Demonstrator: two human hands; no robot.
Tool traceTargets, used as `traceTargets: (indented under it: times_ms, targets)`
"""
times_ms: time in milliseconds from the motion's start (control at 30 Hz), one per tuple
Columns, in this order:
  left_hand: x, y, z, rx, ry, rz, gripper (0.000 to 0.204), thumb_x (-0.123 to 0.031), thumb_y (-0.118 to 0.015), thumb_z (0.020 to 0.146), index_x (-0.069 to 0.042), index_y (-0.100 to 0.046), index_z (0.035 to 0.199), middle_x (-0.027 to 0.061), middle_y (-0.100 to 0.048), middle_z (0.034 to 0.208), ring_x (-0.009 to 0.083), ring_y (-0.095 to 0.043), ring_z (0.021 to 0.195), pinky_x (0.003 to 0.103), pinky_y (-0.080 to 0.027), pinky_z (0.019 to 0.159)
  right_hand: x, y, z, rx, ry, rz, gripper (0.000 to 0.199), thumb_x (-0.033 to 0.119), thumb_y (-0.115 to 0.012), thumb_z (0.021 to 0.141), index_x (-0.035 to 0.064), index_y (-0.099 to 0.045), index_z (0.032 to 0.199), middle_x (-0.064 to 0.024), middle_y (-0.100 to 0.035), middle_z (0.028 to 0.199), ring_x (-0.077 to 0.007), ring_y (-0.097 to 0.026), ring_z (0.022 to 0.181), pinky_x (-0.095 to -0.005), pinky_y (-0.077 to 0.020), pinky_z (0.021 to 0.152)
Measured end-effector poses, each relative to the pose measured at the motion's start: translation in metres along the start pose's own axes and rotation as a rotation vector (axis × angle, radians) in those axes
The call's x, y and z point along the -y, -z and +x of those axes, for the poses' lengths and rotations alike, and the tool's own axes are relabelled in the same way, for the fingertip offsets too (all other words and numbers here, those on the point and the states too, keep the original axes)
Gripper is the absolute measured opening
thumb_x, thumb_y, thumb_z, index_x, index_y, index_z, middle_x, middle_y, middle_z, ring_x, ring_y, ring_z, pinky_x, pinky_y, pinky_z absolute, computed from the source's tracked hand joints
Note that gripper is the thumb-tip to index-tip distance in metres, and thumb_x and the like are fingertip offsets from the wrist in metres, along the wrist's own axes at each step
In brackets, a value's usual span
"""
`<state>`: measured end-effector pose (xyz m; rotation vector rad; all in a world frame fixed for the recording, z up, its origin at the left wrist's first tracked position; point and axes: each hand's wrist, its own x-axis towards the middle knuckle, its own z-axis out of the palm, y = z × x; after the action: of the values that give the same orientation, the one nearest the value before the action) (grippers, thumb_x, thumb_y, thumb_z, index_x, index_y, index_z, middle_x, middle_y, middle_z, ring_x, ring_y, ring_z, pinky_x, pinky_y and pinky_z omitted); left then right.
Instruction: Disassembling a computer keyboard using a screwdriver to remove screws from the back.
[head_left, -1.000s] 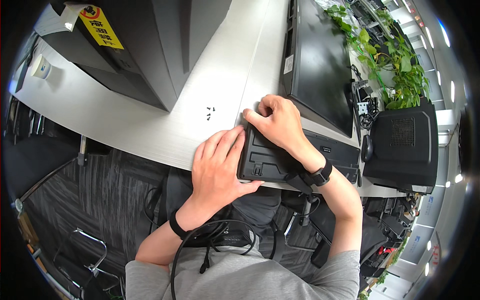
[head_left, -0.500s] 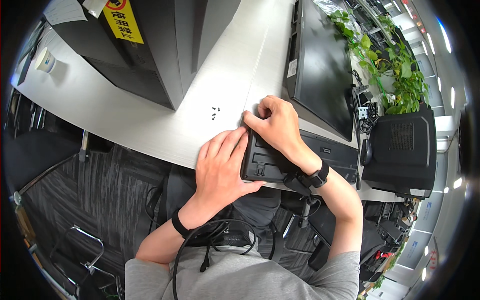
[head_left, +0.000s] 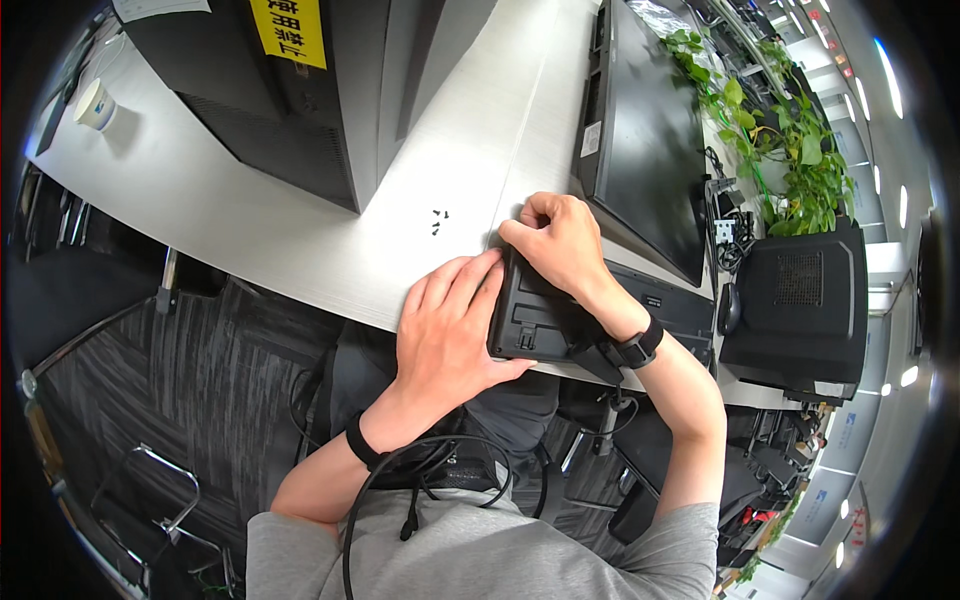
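A black keyboard [head_left: 540,335] lies underside up along the near edge of the desk, a small foot showing near its left end. My left hand [head_left: 445,320] holds that left end, fingers along the far-left side and thumb at the near edge. Over the keyboard's far left corner is my right hand [head_left: 555,235], its fingers curled in and the thumb pressed toward them. Whatever is between those fingertips is hidden. Several small black screws [head_left: 437,222] lie on the white desk [head_left: 450,130] just beyond my left fingertips.
A large dark grey casing [head_left: 300,130] stands at the far left, with a paper cup [head_left: 95,105] beyond it. To the right are a monitor [head_left: 650,140], a mouse [head_left: 732,305], a black computer case [head_left: 800,310] and a leafy plant [head_left: 805,150]. A black cable [head_left: 365,500] loops across my lap.
The view has shifted slightly, so the desk items sit a little differently in the picture. My right fingers have turned a little at the corner, while my left hand keeps its hold.
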<state>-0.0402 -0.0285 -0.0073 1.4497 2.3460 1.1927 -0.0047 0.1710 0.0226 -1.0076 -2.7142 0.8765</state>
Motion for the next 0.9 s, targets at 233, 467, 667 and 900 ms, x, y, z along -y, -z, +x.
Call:
traceTargets:
  times_ms: [233,467,667,900]
  targets:
    - [0.003,0.0,-0.002,-0.04,-0.021,0.001,0.098,-0.04,-0.098,0.054,-0.002,-0.066,0.138,0.007,-0.064,0.144,0.0287,-0.058,0.133,0.044,-0.045,0.11,0.001,0.001,0.002,0.007,-0.001,-0.012,0.041,0.03,-0.078,0.084,-0.0015,-0.057,0.067,-0.0092,-0.05,0.056,-0.0179,-0.048,0.054,-0.0385,-0.0451,0.059]
    - [0.007,-0.005,-0.004,-0.106,-0.07,0.003,0.1,-0.047,-0.098,0.056,-0.002,-0.066,0.139,0.0078,-0.068,0.14,0.0293,-0.062,0.128,0.044,-0.046,0.109,-0.001,0.004,0.001,0.033,0.025,0.021,0.043,0.04,-0.078,0.09,0.0006,-0.069,0.074,-0.0133,-0.062,0.061,-0.0308,-0.064,0.06,-0.0425,-0.0522,0.065]
    - [0.003,-0.003,-0.004,-0.093,-0.068,0.052,0.101,-0.048,-0.099,0.057,-0.001,-0.066,0.14,0.0093,-0.067,0.141,0.0302,-0.062,0.129,0.045,-0.046,0.109,-0.008,0.016,-0.007,0.047,0.15,0.163,0.031,0.026,-0.079,0.095,-0.0045,-0.073,0.089,-0.014,-0.07,0.083,-0.0254,-0.07,0.074,-0.0376,-0.0558,0.072]
    - [0.002,0.0,-0.006,-0.054,-0.084,0.068,0.097,-0.04,-0.1,0.06,-0.003,-0.064,0.142,0.0109,-0.067,0.142,0.032,-0.062,0.13,0.046,-0.047,0.109,-0.021,0.041,-0.03,0.103,0.328,0.166,0.03,0.02,-0.078,0.098,-0.0062,-0.073,0.111,-0.0142,-0.071,0.105,-0.0245,-0.073,0.098,-0.0357,-0.0575,0.089]
